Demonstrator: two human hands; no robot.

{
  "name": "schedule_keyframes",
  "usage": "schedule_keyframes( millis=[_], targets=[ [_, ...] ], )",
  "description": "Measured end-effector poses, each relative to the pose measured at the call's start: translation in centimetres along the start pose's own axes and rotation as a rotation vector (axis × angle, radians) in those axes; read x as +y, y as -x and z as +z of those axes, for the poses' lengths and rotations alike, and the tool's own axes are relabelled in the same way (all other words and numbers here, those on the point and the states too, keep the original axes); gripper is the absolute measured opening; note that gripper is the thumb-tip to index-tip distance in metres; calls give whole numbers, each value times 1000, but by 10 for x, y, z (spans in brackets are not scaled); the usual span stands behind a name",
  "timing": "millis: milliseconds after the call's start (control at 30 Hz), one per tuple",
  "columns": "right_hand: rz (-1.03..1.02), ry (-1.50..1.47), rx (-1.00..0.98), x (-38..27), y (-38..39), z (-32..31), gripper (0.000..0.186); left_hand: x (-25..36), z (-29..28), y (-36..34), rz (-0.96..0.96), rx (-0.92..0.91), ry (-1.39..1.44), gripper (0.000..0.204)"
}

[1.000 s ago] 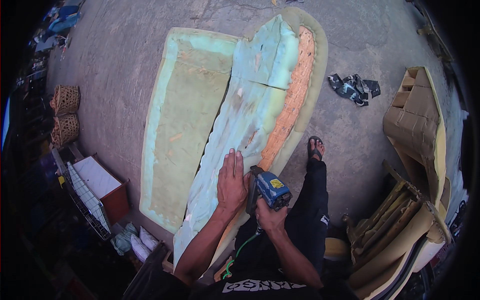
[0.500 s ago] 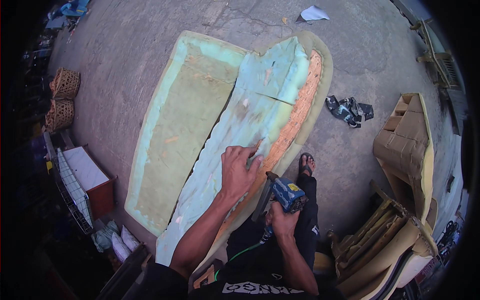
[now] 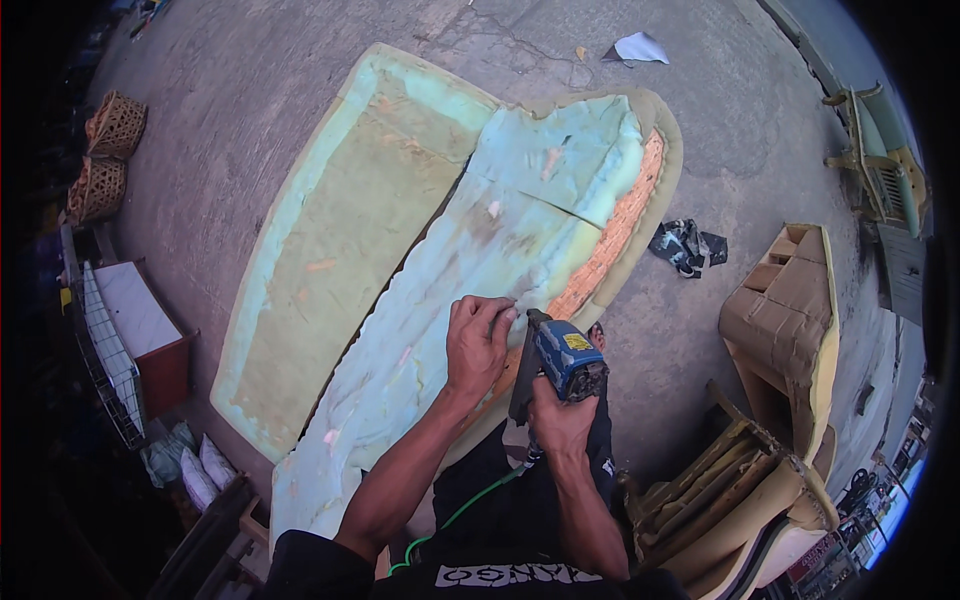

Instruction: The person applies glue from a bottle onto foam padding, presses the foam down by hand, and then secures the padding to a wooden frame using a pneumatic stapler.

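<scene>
My right hand [image 3: 563, 415] is wrapped round the grip of a blue and black pneumatic staple gun [image 3: 570, 362], with a green air hose [image 3: 465, 515] running from the grip's base. The gun's nose rests at or just above the padded edge, close beside the fingers of my left hand [image 3: 478, 345]. Those fingers are bent and pinched at the border of a pale blue foam sheet [image 3: 470, 260]. It covers one long section of a sofa-like frame; a strip of orange-brown board [image 3: 622, 225] shows along its right side. Whether the nose touches the foam cannot be made out.
A foam-edged, olive-covered panel [image 3: 350, 240] adjoins on the left. Brown furniture frames [image 3: 780, 330] stand to the right, near a crumpled dark cloth [image 3: 685, 247]. Woven baskets [image 3: 115, 125] and a white-topped cabinet [image 3: 140, 305] line the left. A pale sheet [image 3: 638, 47] lies on the far floor.
The staple gun has moved up and forward, its nose now next to my left fingers. My left hand stays at the foam's border. The whole view has shifted slightly.
</scene>
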State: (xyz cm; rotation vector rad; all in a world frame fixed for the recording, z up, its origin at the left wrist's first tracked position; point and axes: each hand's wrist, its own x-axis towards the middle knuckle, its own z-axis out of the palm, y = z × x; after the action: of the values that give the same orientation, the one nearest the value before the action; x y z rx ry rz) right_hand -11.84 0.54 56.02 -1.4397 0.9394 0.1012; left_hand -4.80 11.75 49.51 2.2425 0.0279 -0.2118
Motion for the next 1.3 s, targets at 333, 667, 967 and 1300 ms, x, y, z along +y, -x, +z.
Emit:
schedule_keyframes(
  millis=[333, 667, 967, 1300],
  targets=[
    [77, 70, -13, 14, -17, 12, 46, -7, -1, 1, 17, 49, 63, 12],
    [268, -24, 53, 17, 27, -8, 32, -15, -51, 16, -3, -170, 41, 37],
    [276, -65, 35, 66, 66, -18, 21, -40, -65, 77, 151, -433, -266, 55],
    [250, -180, -2, 45, 44, -6, 39, -7, -45, -12, 336, -210, -23, 34]
  ],
)
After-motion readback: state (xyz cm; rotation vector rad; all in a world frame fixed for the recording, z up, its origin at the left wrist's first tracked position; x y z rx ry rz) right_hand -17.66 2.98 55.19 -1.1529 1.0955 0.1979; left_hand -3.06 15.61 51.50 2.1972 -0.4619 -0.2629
